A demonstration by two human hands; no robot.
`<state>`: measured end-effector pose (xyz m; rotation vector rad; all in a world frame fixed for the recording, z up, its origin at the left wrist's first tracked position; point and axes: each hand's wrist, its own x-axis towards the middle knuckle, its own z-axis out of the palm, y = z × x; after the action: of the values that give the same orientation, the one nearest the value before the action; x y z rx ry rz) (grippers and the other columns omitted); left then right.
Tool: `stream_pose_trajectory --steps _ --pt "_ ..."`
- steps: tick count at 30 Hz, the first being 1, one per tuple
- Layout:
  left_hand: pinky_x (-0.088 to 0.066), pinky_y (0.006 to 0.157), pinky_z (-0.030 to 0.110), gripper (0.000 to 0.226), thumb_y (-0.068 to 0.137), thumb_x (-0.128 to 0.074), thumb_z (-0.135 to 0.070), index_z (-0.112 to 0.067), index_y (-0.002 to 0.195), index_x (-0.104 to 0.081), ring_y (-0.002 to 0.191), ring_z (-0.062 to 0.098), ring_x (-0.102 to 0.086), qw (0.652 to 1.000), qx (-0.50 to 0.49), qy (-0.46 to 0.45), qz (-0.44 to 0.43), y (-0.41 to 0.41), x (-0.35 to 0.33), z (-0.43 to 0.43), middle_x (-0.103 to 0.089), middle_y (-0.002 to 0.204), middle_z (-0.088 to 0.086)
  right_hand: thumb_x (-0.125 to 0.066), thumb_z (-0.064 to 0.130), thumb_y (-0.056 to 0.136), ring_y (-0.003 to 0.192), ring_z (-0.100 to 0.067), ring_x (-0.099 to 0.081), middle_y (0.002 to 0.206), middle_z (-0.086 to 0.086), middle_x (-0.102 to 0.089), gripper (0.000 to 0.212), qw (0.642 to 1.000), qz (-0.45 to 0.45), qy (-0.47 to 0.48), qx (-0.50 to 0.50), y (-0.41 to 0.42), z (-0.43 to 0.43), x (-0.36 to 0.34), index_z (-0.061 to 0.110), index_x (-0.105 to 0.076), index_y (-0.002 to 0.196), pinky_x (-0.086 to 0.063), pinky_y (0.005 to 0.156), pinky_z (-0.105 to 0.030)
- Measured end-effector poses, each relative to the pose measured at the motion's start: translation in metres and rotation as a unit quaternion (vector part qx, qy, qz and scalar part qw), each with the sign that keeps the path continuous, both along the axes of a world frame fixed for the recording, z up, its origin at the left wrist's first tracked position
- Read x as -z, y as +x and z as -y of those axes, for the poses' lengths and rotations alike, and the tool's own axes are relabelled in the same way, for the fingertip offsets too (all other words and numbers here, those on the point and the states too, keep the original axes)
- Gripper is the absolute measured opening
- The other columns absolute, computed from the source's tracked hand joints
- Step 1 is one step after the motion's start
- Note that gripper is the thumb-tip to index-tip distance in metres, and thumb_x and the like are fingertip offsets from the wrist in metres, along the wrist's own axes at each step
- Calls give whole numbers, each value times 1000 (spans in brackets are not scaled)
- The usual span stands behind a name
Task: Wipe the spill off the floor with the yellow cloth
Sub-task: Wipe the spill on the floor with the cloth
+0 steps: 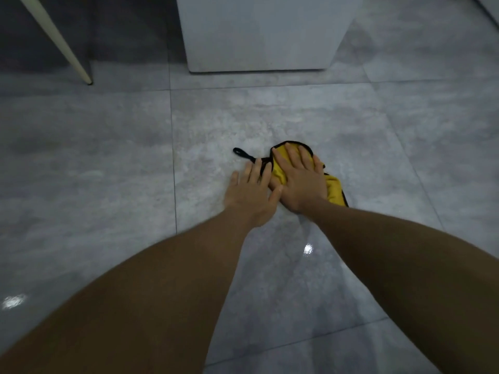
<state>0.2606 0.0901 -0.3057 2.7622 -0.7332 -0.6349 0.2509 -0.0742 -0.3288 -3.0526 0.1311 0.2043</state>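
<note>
Forearms reach in from the bottom edge, bare, stretched out over glossy grey floor (108,163) tiles with a mottled stone look and thin dark joints. Two bright glints sit on the polished tile close in, one between the arms, one off to the left. Further out, both hands are down flat. Left hand (249,194) lies palm-down, fingers spread, grip open, its fingertips on the cloth's black edge and the rest on bare tile. Right hand (299,182) presses flat on top of the cloth (334,188), fingers splayed, grip open, nothing pinched. Thumbs touch in the middle. That cloth is bunched, soft and fuzzy, bright yellow with black piping, and a black hanging loop (241,153) trails out to its left on the tile. Spill itself: cannot tell. Beyond, a white boxy cabinet (264,33) stands on the floor, and a slim cream leg (58,41) slants down at far left.
</note>
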Motion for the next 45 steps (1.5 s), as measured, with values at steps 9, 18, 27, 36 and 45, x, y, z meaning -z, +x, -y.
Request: stream_pose_trajectory --steps 9,18,27,36,45 --pt "4 122 51 75 99 -8 -62 -20 160 5 153 22 12 992 113 44 -15 -25 -13 53 9 169 4 -7 77 90 157 -23 2 172 4 -1 78 998 -16 -7 58 -58 55 -2 44 -3 161 -1 124 -52" --pt "3 122 50 74 101 -11 -59 -15 160 -4 154 23 7 979 194 60 7 -78 -25 68 1 169 8 -20 73 92 156 -28 -10 171 1 -12 76 994 9 -7 112 -137 73 4 42 -10 161 -8 124 -55" --pt "-1 122 50 67 101 -19 -57 -20 157 -25 154 27 -2 985 168 4 26 -87 -20 -4 -13 168 7 -30 68 93 155 -32 -11 171 -3 -11 77 995 12 -5 95 -147 3 10 43 -1 160 -7 123 -57" --pt "-19 117 48 53 99 -26 -46 -17 130 -58 145 35 -32 990 62 -26 123 -91 -11 -169 -53 144 9 -35 66 90 149 -39 -26 166 -11 -28 79 999 23 32 -29 -117 -156 1 33 -27 160 -15 119 -63" --pt "-25 116 49 50 101 -27 -42 -13 132 -54 144 36 -32 984 -114 15 134 -112 -7 -335 -52 143 9 -46 61 91 149 -38 -29 166 -8 -30 73 983 37 92 -158 -87 -332 3 35 -33 158 -12 120 -62"
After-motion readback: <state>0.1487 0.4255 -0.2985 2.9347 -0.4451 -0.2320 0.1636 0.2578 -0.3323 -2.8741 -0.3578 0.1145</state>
